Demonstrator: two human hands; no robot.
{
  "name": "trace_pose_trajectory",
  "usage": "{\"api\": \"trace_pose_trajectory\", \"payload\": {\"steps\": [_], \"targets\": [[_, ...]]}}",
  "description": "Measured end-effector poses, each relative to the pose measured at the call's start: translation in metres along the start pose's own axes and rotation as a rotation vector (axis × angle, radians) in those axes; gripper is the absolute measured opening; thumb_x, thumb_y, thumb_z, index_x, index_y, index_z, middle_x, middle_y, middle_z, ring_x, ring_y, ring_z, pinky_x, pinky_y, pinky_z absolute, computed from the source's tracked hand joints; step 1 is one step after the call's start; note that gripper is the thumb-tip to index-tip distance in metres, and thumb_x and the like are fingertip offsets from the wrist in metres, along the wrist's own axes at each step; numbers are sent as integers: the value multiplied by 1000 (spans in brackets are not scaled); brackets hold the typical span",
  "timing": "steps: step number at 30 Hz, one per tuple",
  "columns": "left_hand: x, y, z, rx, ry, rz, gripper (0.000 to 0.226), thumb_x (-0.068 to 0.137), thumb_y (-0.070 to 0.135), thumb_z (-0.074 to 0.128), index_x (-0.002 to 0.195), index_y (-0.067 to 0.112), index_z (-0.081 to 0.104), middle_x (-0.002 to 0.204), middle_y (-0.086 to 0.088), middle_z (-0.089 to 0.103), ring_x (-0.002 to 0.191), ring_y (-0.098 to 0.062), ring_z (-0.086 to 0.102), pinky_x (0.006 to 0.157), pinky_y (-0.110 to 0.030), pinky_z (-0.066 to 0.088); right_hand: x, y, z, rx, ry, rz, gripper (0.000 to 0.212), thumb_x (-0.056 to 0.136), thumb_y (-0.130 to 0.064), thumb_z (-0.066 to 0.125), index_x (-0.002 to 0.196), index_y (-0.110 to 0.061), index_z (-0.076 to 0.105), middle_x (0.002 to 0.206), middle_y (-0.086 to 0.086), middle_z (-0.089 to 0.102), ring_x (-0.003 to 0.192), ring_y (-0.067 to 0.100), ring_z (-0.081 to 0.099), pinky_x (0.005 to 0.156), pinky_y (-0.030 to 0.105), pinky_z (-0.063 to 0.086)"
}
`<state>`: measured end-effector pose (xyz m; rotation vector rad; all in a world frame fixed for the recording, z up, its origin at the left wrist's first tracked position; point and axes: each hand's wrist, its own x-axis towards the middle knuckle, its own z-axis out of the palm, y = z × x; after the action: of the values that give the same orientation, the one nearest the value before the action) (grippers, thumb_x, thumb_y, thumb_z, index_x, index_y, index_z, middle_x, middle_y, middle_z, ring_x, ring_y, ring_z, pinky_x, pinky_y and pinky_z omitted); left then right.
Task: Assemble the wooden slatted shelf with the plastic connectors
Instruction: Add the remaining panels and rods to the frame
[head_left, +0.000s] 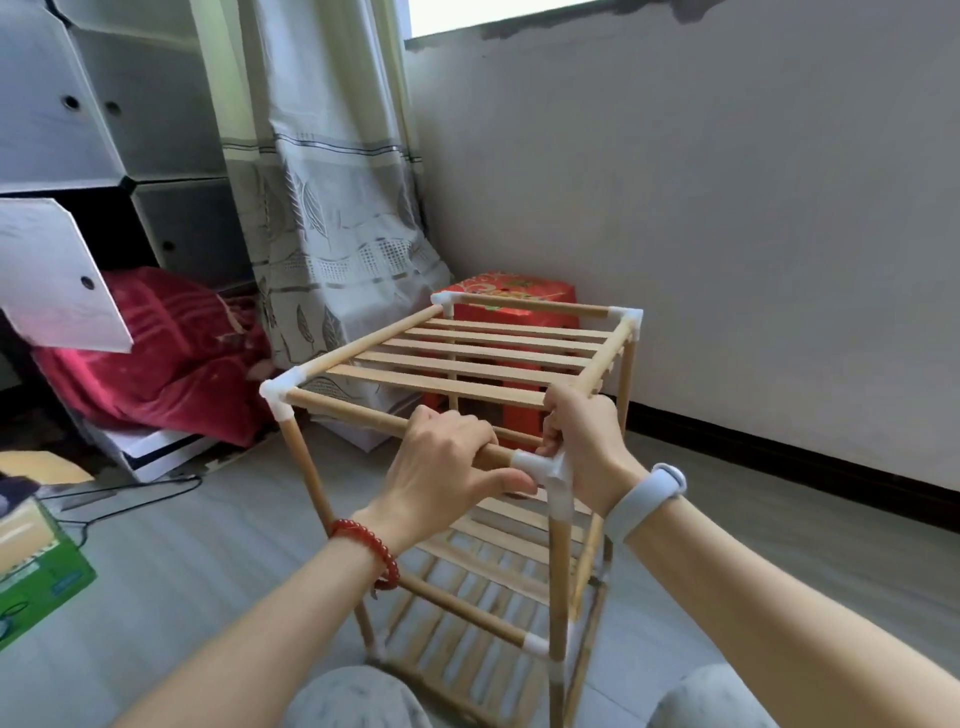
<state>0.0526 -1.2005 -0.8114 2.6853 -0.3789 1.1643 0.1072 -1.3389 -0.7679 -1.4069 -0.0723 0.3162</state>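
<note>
No readable text anywhere, gold ornament on the red box (511, 296) by the wall illegible, print on the green carton (41, 577) on the floor too blurred

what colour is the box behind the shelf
Red with gold patterning on top, the box by the wall shows in the head view.

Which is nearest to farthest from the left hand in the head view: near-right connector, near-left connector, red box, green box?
From the left hand, gripping the top front rod:
1. Near-right connector, at its thumb tip, to the right.
2. Near-left connector, along the same rod, to the left.
3. Red box, behind the shelf, by the wall.
4. Green box, on the floor, far left.
</note>
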Motion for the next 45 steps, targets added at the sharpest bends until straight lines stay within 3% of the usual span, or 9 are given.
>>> {"api": "trace_pose_trajectory", "payload": {"steps": [9,17,20,22,25,29,35,39,45], "targets": [[0,-14,-34,-113,261,-382,59,75,84,22,57,32,44,53,19,41,57,7,40,69,-26,21,5,-58,67,-322,-180,-138,21,85,-7,48,66,-14,41,61,1,40,51,11,37,48,23,35],[-47,-39,-65,-304,240,-717,44,77,70,39,56,31,43,51,27,49,52,5,44,73,-50,38,5,-46,155,-614,-329,-162,12,86,-9,47,75,-11,45,63,1,43,50,11,40,38,16,34],[-77,-49,-63,-445,191,-745,47,84,61,36,77,18,54,64,11,55,60,-3,47,82,-46,42,4,-26,180,-813,-440,-185,17,89,-10,49,72,-11,46,67,2,43,56,11,39,50,18,33],[-103,-48,-57,-544,160,-744,34,93,48,41,85,15,49,79,-14,54,63,-10,46,70,-33,42,1,-2,190,-888,-506,-183,17,87,-11,52,71,-11,48,67,2,46,55,12,41,50,19,36],[-143,-41,-36,-601,25,-939,35,95,44,39,74,16,43,63,0,40,53,1,41,59,-17,34,-4,47,189,-979,-544,-166,14,81,-16,57,91,-7,58,76,5,55,58,14,50,46,21,40],[-171,-33,-14,-620,-418,-1095,33,97,52,28,86,28,48,87,10,53,90,-10,53,86,-30,42,-9,91,168,-1153,-653,-149,23,82,-23,60,98,-10,48,85,5,57,66,14,54,51,23,44],[-192,0,25,-663,-579,-1133,54,93,63,25,103,21,59,112,0,63,109,-20,56,97,-36,42,-10,130,125,-1308,-749,-189,25,84,-25,59,100,-14,43,86,2,55,79,22,60,71,35,54],[-200,28,55,-471,-768,-1038,49,98,51,29,105,11,57,111,-12,63,104,-27,57,80,-33,41,-11,168,80,-1421,-760,-225,34,85,-22,57,113,-10,40,76,-2,48,71,22,55,61,34,46],[-223,52,100,-311,-1010,-719,49,100,49,26,116,12,55,118,-10,61,107,-29,56,77,-32,40,-12,205,13,-1562,-823,-235,22,86,-19,52,93,-17,31,76,4,49,68,27,51,58,37,42]]}}
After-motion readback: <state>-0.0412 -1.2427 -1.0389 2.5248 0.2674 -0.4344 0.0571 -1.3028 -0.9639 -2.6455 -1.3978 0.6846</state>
